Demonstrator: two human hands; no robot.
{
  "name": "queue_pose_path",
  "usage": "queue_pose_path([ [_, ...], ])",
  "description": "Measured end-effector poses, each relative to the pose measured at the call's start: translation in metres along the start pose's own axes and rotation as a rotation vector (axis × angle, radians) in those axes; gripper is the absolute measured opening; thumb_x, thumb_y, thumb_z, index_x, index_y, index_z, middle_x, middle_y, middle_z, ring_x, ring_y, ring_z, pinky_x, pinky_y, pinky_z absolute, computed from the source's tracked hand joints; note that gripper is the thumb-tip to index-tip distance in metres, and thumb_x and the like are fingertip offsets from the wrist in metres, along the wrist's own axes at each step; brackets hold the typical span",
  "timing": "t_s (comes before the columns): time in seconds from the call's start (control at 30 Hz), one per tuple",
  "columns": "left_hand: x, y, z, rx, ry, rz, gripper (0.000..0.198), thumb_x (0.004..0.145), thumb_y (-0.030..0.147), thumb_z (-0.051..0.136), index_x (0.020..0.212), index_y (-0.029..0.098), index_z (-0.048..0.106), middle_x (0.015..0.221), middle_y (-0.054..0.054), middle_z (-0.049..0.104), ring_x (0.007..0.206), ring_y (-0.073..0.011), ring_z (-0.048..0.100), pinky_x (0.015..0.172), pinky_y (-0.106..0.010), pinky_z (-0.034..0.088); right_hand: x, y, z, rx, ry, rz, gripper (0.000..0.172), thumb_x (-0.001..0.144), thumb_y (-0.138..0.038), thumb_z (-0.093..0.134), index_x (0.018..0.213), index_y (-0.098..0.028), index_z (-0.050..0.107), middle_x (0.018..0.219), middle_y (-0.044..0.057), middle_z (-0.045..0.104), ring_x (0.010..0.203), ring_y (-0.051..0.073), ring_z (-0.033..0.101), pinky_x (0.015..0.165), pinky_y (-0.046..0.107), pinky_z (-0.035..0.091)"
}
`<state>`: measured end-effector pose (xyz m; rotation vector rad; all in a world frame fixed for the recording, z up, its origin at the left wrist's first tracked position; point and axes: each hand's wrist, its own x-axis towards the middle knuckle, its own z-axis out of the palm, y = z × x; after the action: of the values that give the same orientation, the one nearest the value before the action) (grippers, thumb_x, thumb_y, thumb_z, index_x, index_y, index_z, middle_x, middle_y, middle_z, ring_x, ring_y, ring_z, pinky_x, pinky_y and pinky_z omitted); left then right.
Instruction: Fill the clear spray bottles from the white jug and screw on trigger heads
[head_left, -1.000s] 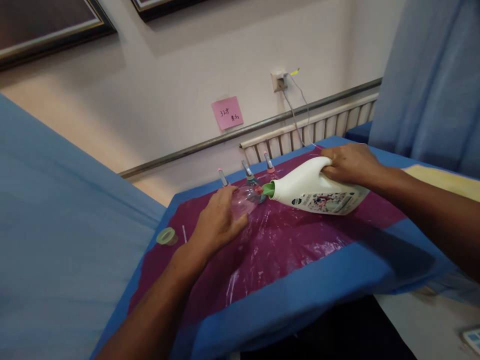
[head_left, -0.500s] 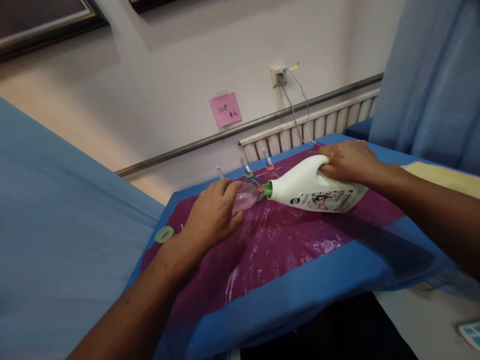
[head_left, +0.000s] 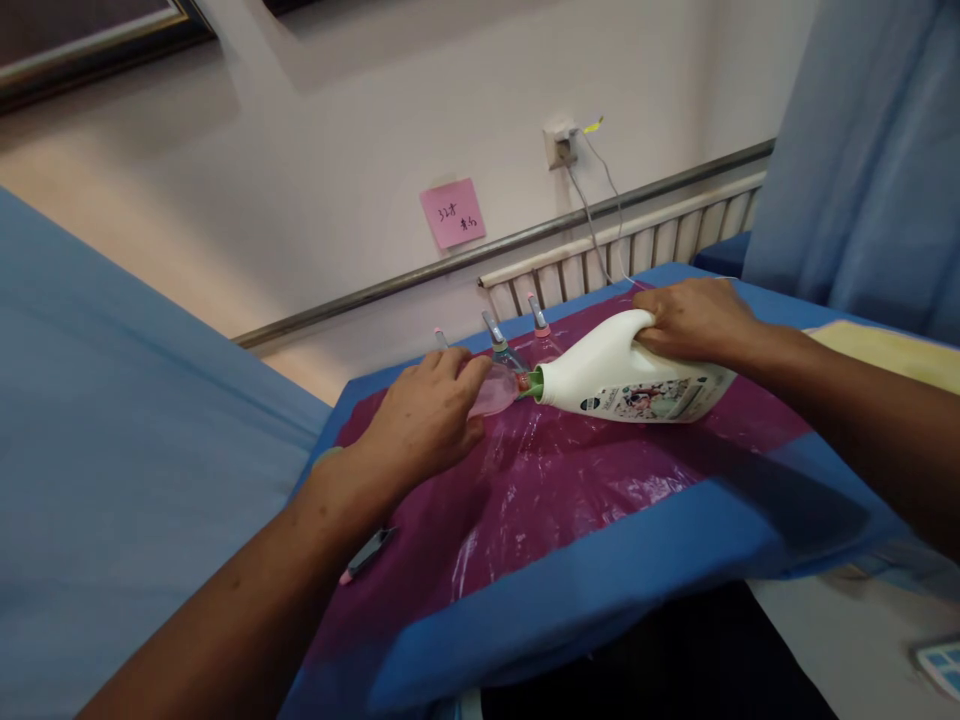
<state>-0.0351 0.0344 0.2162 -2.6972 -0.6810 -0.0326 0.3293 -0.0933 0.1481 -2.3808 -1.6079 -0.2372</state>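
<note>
A small see-through pink bottle [head_left: 495,390] lies tilted in my left hand [head_left: 427,405], whose fingers wrap its base. Its neck meets the green spout [head_left: 534,384] of a white plastic jug [head_left: 592,370] with a printed label. Closed round the jug's handle, my right hand [head_left: 694,318] keeps the jug tipped to the left. Whether liquid runs between them, I cannot tell. Just behind stand a teal bottle [head_left: 511,358] and a pink bottle [head_left: 545,345], both with slim tops. A loose grey top with a pink tip [head_left: 367,556] lies beside my left forearm.
Shiny purple plastic [head_left: 555,490] covers part of the blue-draped table [head_left: 600,570]. A pale green ring-shaped piece [head_left: 327,456] is mostly behind my left forearm. Blue curtains [head_left: 135,450] hang on both sides. A radiator [head_left: 622,250] and a plugged-in cable [head_left: 592,215] are at the wall.
My left forearm has swung slightly left and up, covering most of the green piece and uncovering the loose grey top. The jug and small bottle stay mouth to mouth.
</note>
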Motion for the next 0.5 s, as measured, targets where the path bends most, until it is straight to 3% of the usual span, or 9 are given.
queue_pose_path([
  [0.27,0.005,0.014,-0.028,0.123,-0.129,0.007,0.066,0.100,0.019,0.072,0.165,0.022,0.057,0.159,-0.020,0.069,0.141,-0.0404,0.067,0.110,-0.053,0.063,-0.004,-0.007,-0.011,-0.080,-0.079,0.014,0.049,0.107,-0.057,0.053,0.126,-0.028,0.087,0.112,0.016,0.086,0.099,0.038,0.075,0.078,0.042,0.040],
  [0.5,0.012,0.021,-0.038,0.169,-0.163,0.010,0.061,0.102,0.019,0.074,0.162,0.020,0.060,0.164,-0.021,0.066,0.146,-0.0407,0.064,0.104,-0.049,0.063,-0.006,-0.008,-0.013,-0.064,-0.082,0.010,0.048,0.108,-0.055,0.051,0.123,-0.026,0.085,0.115,0.018,0.086,0.097,0.035,0.073,0.074,0.042,0.031],
])
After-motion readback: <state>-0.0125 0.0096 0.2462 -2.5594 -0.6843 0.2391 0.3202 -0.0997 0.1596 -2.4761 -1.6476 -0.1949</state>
